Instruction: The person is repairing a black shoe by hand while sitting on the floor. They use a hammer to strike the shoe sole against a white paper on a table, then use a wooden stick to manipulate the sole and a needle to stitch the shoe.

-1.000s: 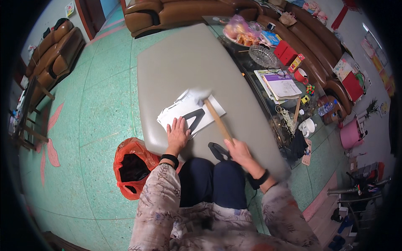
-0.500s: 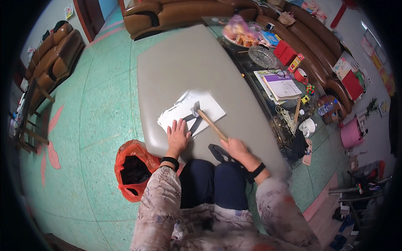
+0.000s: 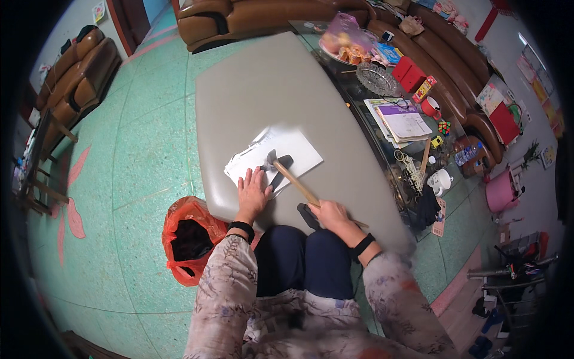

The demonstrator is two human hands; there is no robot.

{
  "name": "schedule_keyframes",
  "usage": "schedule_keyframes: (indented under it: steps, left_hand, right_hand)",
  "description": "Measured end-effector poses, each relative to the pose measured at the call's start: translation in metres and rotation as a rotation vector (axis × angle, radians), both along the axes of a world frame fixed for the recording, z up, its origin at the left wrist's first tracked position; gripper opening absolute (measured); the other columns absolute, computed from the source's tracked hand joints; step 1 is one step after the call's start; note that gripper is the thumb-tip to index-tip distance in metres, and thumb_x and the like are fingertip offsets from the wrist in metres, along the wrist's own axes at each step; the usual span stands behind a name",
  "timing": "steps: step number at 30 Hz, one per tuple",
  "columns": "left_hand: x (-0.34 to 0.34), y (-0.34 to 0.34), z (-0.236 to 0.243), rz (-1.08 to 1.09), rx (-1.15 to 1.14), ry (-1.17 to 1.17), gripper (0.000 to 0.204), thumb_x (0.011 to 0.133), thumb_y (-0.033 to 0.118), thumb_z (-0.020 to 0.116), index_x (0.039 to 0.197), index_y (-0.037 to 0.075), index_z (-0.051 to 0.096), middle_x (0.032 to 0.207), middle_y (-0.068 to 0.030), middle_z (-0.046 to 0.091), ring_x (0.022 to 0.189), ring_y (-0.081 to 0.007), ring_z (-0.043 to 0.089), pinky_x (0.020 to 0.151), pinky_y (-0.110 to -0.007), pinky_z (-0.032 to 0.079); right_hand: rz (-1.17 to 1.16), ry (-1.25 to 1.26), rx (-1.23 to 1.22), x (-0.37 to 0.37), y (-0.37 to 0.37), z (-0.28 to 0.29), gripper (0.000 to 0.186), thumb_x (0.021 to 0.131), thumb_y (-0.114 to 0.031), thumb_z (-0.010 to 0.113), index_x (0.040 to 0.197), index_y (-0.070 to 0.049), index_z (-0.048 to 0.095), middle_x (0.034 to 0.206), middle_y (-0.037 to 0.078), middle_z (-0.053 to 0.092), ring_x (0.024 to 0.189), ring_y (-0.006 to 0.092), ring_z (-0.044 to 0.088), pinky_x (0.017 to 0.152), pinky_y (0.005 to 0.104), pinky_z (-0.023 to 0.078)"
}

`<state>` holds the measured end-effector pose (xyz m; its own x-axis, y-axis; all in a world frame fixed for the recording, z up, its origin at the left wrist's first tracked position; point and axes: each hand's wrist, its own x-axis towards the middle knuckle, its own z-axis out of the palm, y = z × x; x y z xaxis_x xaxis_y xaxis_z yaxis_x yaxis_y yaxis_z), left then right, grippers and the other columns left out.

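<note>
My right hand (image 3: 332,216) is closed round the wooden handle of a hammer (image 3: 297,182). Its grey metal head rests on or just above a dark, flat strip (image 3: 285,163), whose kind I cannot make out. Beside the hammer head, my left hand (image 3: 252,190) lies with fingers stretched out, fingertips at the strip's left end. Strip and hammer head are over a stack of white sheets (image 3: 306,149) with ragged left edges. A second dark, flat piece (image 3: 307,216) lies by my right hand, partly hidden by it.
The sheets lie on a long grey padded bench (image 3: 251,90). Left of my knees, a red plastic bag (image 3: 179,209) with dark contents stands on the green floor. To the right, a glass table (image 3: 359,107) carries a glass bowl (image 3: 375,79), notebooks (image 3: 402,122) and a white mug (image 3: 439,182).
The hammer head has moved left and slightly down, closer to my left fingers. My right hand has shifted a little left with the handle. More of the dark strip's right end shows.
</note>
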<state>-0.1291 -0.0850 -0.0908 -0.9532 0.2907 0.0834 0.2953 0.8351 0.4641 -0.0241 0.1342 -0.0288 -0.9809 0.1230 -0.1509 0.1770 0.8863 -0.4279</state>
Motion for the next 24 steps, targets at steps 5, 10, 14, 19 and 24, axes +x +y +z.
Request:
schedule_keyframes:
  steps: [5, 10, 14, 19, 24]
  left_hand:
    - [0.003, -0.001, -0.001, 0.025, -0.009, 0.006, 0.056, 0.084, 0.035, 0.057, 0.131, 0.010, 0.040, 0.144, -0.0041, 0.033, 0.137, -0.0260, 0.021, 0.111, -0.047, 0.012]
    - [0.000, -0.001, 0.004, 0.026, -0.045, -0.035, 0.057, 0.083, 0.035, 0.057, 0.132, 0.011, 0.039, 0.144, -0.0047, 0.033, 0.136, -0.0260, 0.022, 0.110, -0.048, 0.014]
    - [0.000, -0.001, -0.001, 0.017, -0.067, 0.004, 0.061, 0.084, 0.039, 0.055, 0.136, 0.013, 0.036, 0.144, -0.0050, 0.033, 0.136, -0.0272, 0.023, 0.110, -0.049, 0.014]
    - [0.001, 0.000, 0.006, -0.002, -0.104, -0.053, 0.059, 0.084, 0.037, 0.055, 0.136, 0.014, 0.038, 0.145, -0.0034, 0.032, 0.136, -0.0260, 0.022, 0.110, -0.048, 0.014]
    - [-0.001, 0.001, 0.004, -0.004, -0.064, -0.037, 0.059, 0.085, 0.038, 0.054, 0.137, 0.016, 0.037, 0.146, -0.0029, 0.029, 0.137, -0.0260, 0.020, 0.111, -0.047, 0.013]
  right_hand:
    - [-0.007, -0.004, -0.098, -0.004, -0.010, 0.014, 0.044, 0.086, -0.042, 0.056, 0.081, 0.002, 0.063, 0.075, 0.024, 0.062, 0.077, 0.0429, 0.060, 0.071, 0.0473, 0.048]
    - [0.077, -0.009, 0.006, -0.012, -0.006, 0.014, 0.043, 0.085, -0.041, 0.058, 0.078, 0.001, 0.062, 0.072, 0.024, 0.061, 0.073, 0.0426, 0.060, 0.067, 0.0478, 0.049]
    - [-0.027, 0.049, -0.049, -0.008, 0.002, 0.022, 0.044, 0.085, -0.043, 0.055, 0.083, -0.001, 0.064, 0.078, 0.023, 0.063, 0.079, 0.0412, 0.061, 0.071, 0.0478, 0.048]
    - [-0.063, -0.039, -0.007, -0.006, 0.027, 0.028, 0.047, 0.088, -0.046, 0.051, 0.080, -0.001, 0.062, 0.079, 0.023, 0.063, 0.079, 0.0419, 0.060, 0.072, 0.0494, 0.047]
    - [-0.080, -0.048, 0.043, 0.021, 0.035, 0.006, 0.047, 0.087, -0.045, 0.051, 0.087, 0.000, 0.063, 0.080, 0.024, 0.062, 0.079, 0.0416, 0.060, 0.070, 0.0470, 0.047]
